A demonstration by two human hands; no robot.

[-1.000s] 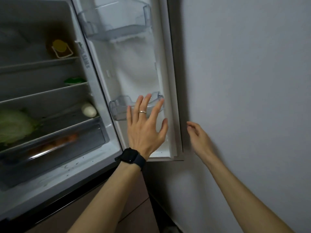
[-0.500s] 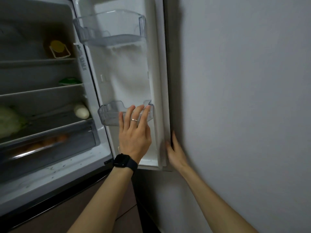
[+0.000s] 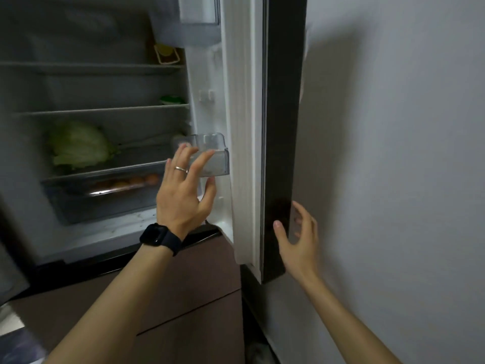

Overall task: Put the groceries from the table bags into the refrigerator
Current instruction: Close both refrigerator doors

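Observation:
The refrigerator stands open, its door (image 3: 246, 127) swung partway in so I see its edge and dark outer face. My left hand (image 3: 183, 190), with a ring and a black watch, rests with straight fingers on the clear lower door bin (image 3: 215, 151). My right hand (image 3: 299, 237) lies open against the door's dark outer face, fingers spread behind it. Inside, a green cabbage (image 3: 78, 145) lies on a shelf, orange items (image 3: 131, 181) fill the crisper drawer, a green packet (image 3: 172, 99) sits one shelf up, and a yellow-lidded container (image 3: 166, 52) stands above.
A grey wall (image 3: 393, 153) runs close along the right of the door. Below the fridge compartment is a brown lower drawer front (image 3: 183, 298). An upper door bin (image 3: 199, 9) shows at the top edge.
The door has swung inward toward the compartment, showing its dark outer face. My right hand moved from the door's edge onto that outer face. My left hand stays at the lower bin.

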